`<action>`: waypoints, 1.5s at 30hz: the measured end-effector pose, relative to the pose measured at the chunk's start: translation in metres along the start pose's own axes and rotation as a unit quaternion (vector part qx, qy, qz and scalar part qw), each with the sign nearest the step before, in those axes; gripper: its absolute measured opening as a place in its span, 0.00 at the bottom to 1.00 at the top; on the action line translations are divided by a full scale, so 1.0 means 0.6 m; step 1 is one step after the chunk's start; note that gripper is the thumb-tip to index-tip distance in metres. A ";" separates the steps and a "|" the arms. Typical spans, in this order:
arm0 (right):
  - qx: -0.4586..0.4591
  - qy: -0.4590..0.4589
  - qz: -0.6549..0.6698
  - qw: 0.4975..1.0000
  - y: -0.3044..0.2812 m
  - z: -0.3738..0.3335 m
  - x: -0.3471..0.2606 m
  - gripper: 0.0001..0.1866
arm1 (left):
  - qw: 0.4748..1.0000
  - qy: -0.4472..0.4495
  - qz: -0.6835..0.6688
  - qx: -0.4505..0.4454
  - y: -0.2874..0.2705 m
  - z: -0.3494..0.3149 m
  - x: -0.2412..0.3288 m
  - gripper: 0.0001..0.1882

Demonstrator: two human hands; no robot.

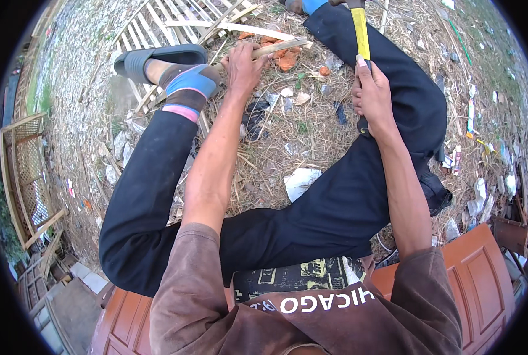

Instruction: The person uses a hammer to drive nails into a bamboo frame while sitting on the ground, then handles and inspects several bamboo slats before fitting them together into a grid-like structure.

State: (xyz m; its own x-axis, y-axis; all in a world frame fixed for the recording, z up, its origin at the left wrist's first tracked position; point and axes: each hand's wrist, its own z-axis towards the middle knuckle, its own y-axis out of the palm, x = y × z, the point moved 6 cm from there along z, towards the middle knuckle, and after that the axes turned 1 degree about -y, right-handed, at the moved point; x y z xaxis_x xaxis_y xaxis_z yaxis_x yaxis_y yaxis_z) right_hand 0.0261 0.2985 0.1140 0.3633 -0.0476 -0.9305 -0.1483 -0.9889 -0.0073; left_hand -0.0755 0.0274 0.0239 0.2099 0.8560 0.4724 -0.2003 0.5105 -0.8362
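Observation:
My left hand (244,70) is closed round a short wooden strip (285,47), whose free end points right over broken orange brick pieces (286,60). The other end of the strip is hidden by the hand. My right hand (373,94) grips a hammer (360,34) by its yellow and black handle, with the head upward and partly cut off by the top edge. A gap separates the hammer from the strip. Beside my left hand is my left foot in a dark slide sandal (132,64) and a striped sock (192,83).
A lattice of pale wooden slats (157,26) lies beyond my left foot. Dry grass, stones and litter cover the ground, with a white scrap (301,183) between my legs. Reddish-brown panelled boards (477,284) lie beside me. A wooden lattice frame (30,177) stands at far left.

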 end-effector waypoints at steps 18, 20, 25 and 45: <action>-0.011 -0.012 0.121 0.993 -0.017 -0.022 -0.012 0.18 | 0.924 0.018 -0.011 0.382 -0.319 0.100 0.042 0.15; -0.018 0.006 0.122 0.992 -0.018 -0.028 -0.011 0.18 | 0.910 -0.037 -0.032 0.411 -0.346 0.101 0.024 0.18; -0.018 0.010 0.127 0.992 -0.024 -0.030 -0.014 0.17 | 0.913 -0.035 0.103 0.394 -0.402 0.118 0.053 0.21; -0.061 0.019 0.135 0.989 -0.006 -0.064 -0.032 0.18 | 0.946 0.075 -0.077 0.305 -0.465 0.043 0.065 0.11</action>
State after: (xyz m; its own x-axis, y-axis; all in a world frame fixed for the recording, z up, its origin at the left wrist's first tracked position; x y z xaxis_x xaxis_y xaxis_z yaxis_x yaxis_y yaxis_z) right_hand 0.0549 0.2975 0.1459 0.3599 -0.3151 -0.8782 -0.1331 -0.9490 0.2859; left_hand -0.0359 -0.0798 0.2828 0.4060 0.7698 0.4925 -0.6614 0.6194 -0.4229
